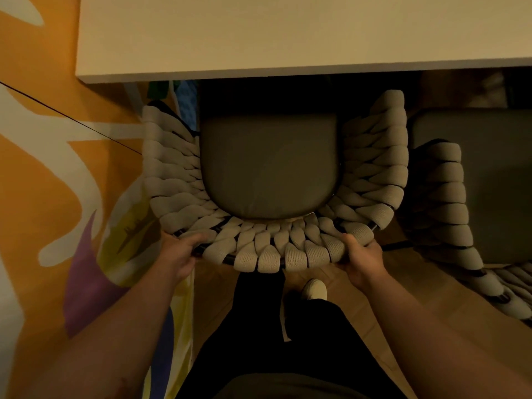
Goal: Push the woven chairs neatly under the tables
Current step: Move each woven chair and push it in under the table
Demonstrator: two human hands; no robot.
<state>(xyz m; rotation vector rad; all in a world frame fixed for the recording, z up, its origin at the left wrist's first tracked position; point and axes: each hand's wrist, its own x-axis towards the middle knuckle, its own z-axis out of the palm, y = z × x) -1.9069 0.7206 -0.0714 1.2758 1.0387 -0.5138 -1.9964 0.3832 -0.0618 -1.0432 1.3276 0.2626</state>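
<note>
Two hands hold the curved back of a beige woven-rope chair (267,251), seen from above. The left hand (180,254) and the right hand (364,263) each curl their fingers round the dark rim, one near each end of the back. The chair's grey seat cushion (269,165) lies mostly in the open, with only its front edge in shadow beneath the pale white surface (288,33). It looks only partly tucked in and needs a push forward. A second woven chair (449,203) stands just beside it on the right, its back further out and askew, so it likely needs tidying too.
</note>
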